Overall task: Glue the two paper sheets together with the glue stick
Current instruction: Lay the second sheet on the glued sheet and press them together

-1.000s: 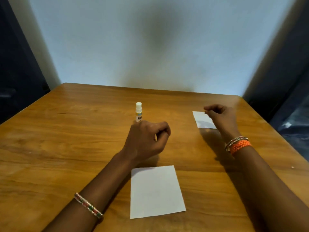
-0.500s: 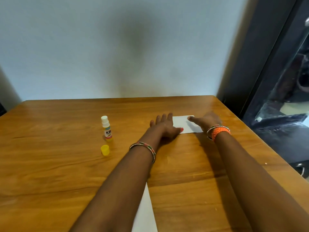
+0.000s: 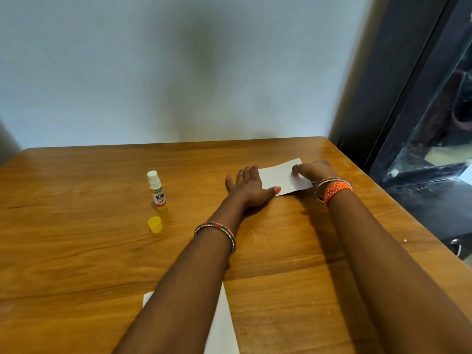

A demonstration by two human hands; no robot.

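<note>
Glue stick [image 3: 157,191] standing upright at table's [image 3: 76,251] left, uncapped, white glue tip showing; yellow cap [image 3: 155,224] lying just beside, nearer camera. Large sheet [image 3: 222,328] lying at near edge, mostly hidden under left forearm. Left hand [image 3: 246,186] pressing flat, fingers spread, on left edge of small sheet [image 3: 279,177]. Right hand [image 3: 310,169] curling fingertips onto its right edge; pinch or press, cannot tell. Judging progress: only uncapping done; gluing, joining sheets remaining.

Both arms outstretched; left hand [image 3: 247,187] flat, right hand [image 3: 310,170] apparently curled, fingertips down
</note>
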